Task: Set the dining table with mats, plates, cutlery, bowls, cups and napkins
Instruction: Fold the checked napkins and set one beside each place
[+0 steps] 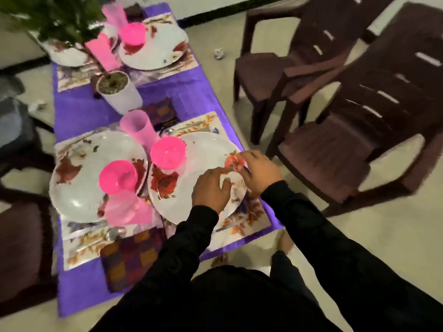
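Both hands, L point(211, 190) & R point(260, 172), seemingly gripping plate point(189, 190) edge.

The scene is dimly and unevenly lit, with strong motion blur smearing every edge. Pale glare sits on the white plates point(79, 200), and the pink bowls point(118, 176) glow oversaturated. The purple cloth point(191, 92) shines brightest at mid-frame. The black sleeves point(335, 248) at the lower right lose all detail. Wide-angle distortion tilts the chairs point(359, 116) at the upper right, and the plant point(55, 17) at the upper left is soft.
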